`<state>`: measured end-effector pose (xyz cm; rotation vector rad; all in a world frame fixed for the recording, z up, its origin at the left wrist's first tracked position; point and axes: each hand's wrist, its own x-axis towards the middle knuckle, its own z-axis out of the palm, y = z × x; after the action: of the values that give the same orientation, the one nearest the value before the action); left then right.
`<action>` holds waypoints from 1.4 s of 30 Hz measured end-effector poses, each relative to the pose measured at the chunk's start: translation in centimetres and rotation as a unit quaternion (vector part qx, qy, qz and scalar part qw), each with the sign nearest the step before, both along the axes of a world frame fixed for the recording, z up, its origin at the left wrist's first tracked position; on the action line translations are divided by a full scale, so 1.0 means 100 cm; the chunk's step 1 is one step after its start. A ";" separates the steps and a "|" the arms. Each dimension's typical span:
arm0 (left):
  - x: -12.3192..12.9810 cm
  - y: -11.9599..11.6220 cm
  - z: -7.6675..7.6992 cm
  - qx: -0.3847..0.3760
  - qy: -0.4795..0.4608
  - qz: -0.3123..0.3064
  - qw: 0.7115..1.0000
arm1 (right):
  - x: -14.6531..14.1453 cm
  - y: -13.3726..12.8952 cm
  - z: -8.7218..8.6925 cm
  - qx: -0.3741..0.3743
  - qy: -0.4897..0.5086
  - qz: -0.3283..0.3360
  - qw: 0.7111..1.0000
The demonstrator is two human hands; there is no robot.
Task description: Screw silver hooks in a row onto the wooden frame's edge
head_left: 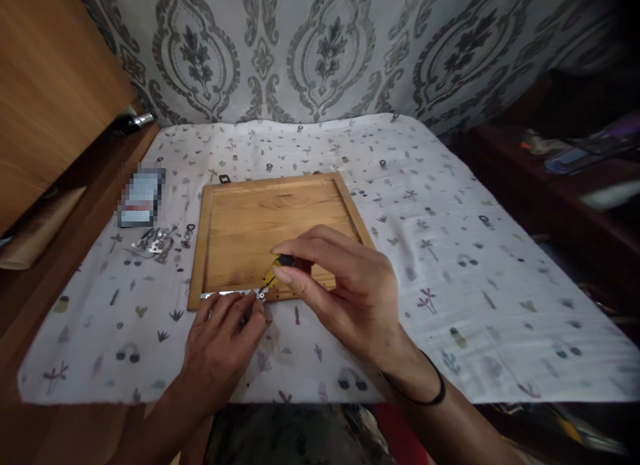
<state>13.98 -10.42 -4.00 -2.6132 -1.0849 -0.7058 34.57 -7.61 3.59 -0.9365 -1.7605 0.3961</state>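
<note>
A framed wooden panel (250,228) lies on the patterned cloth, with a thin metal strip (220,294) along its near edge. My left hand (223,331) has its fingers curled over that edge, pressing the strip against the wood. Between the thumb and fingers of my right hand (350,288) is a short yellow and black screwdriver (273,273), held tilted. Its tip points down at the strip's right end, close to my left fingertips. Whether the tip sits in a screw is too small to tell.
Left of the panel, several loose metal fittings (155,241) lie in a pile near a phone-like blurred object (142,197). A small dark metal piece (225,179) touches the panel's far edge. A wooden cabinet (55,85) borders the left, and a dark shelf (560,178) with items stands right.
</note>
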 end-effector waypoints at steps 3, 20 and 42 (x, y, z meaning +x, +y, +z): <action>-0.001 -0.001 -0.001 -0.014 -0.001 0.002 1.000 | 0.003 -0.012 0.004 -0.003 -0.004 -0.030 1.000; -0.002 -0.002 -0.004 -0.025 -0.013 0.003 1.000 | 0.006 -0.022 0.001 0.011 -0.033 -0.048 0.998; -0.002 -0.001 -0.004 -0.016 -0.005 0.006 1.000 | 0.004 -0.018 -0.004 0.051 -0.034 -0.050 0.997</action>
<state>13.80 -10.54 -4.42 -2.6308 -1.1218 -0.7065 34.97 -9.42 3.17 -0.9702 -1.7689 0.2100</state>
